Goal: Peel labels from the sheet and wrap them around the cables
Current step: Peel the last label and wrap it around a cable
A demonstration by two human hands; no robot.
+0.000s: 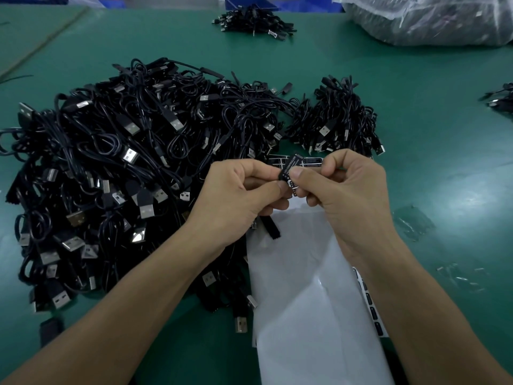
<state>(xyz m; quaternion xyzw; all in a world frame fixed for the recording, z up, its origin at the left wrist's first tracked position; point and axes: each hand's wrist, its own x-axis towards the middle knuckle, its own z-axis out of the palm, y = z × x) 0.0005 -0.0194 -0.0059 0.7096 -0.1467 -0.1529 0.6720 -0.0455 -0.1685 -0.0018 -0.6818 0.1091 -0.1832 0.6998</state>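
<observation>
From the head camera, a green desk fills the frame, heaped on its left side with a large pile of black USB cables. A smaller bundle lies just beyond the hands. Another bundle sits at the far edge, near a blue bin and a clear plastic bag. Over a white backing sheet spread on the desk, the left hand and right hand each pinch a small black label printed "LED CONTROLLER" between thumb and fingers.
</observation>
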